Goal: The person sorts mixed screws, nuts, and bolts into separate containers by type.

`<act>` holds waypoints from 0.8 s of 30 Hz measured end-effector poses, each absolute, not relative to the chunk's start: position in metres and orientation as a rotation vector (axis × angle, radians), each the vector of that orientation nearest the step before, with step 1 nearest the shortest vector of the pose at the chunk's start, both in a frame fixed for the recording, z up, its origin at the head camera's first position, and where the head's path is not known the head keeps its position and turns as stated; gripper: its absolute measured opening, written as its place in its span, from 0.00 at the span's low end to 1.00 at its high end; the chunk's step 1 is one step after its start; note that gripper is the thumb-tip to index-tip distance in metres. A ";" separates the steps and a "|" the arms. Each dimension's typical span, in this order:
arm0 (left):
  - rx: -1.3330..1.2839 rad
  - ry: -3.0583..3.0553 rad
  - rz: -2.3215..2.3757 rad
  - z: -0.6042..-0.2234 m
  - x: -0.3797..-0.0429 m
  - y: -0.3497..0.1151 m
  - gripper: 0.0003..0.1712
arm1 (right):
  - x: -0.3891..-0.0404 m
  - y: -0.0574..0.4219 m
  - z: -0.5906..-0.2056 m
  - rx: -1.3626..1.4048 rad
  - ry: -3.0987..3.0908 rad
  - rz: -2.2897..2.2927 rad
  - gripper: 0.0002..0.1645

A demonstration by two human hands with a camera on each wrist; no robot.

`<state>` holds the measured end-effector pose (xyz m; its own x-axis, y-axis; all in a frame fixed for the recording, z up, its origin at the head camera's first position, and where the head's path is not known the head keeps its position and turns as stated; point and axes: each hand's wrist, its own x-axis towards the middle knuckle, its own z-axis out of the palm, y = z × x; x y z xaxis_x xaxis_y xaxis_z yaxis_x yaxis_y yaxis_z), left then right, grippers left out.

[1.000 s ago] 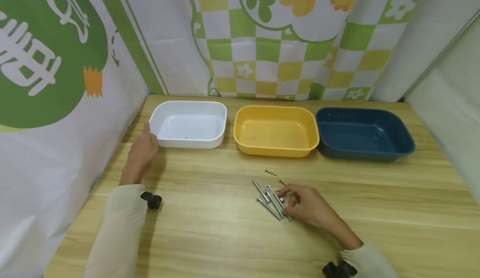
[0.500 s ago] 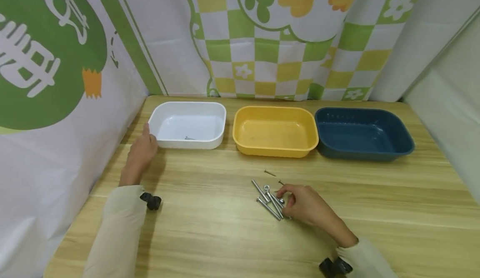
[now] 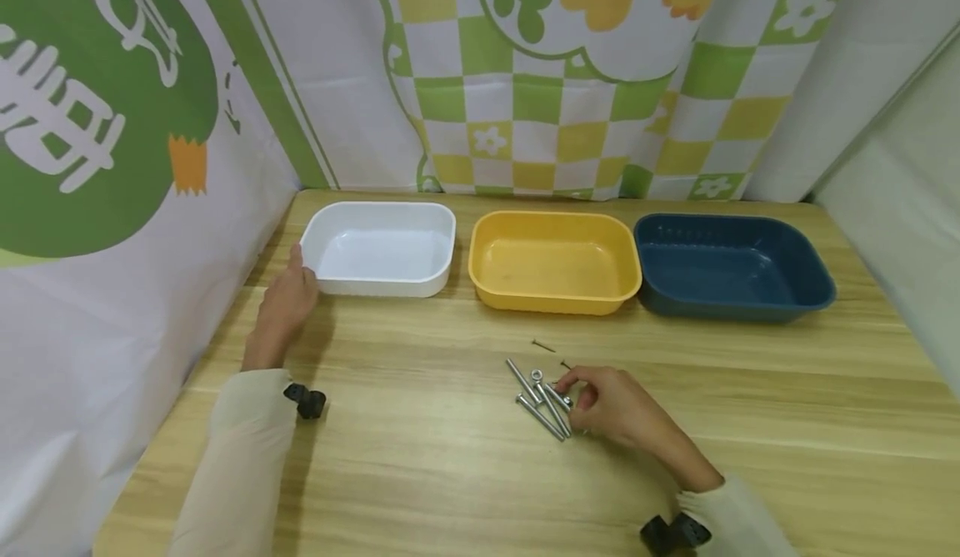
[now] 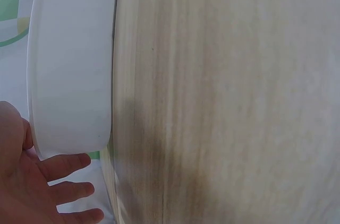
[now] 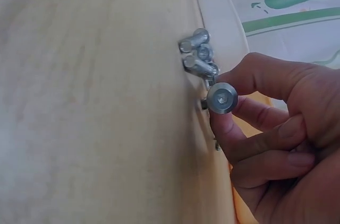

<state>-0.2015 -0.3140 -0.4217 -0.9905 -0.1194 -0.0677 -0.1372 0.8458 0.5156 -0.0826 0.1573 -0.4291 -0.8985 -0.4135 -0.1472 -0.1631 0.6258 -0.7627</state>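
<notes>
In the head view my left hand (image 3: 287, 294) rests against the left end of a white tray (image 3: 378, 288). Its fingers (image 4: 68, 192) look straight and slightly spread beside the tray's corner in the left wrist view; the thumb side is at the rim. My right hand (image 3: 611, 407) pinches a silver bolt between thumb and index finger, with the round bolt head (image 5: 222, 98) facing the right wrist camera. Beside that hand lie several long silver bolts (image 3: 538, 417), a nut (image 3: 536, 375) and a thin dark screw (image 3: 543, 346). A second thin screw (image 3: 566, 365) shows just above the fingers.
A yellow tray (image 3: 555, 303) stands in the middle of the row, close against a dark blue tray (image 3: 738, 308) on the right. All three trays line the back of the wooden table (image 3: 420, 457). A patterned cloth (image 3: 540, 123) hangs behind them.
The pinched bolt has shifted slightly under the right fingers and stands more tilted. A small dark screw seen inside the white tray half a second ago no longer shows. The left hand stays put.
</notes>
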 end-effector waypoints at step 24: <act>-0.214 3.001 0.835 -0.423 -0.202 -0.316 0.37 | -0.116 0.134 -0.402 -0.483 2.482 -1.259 0.18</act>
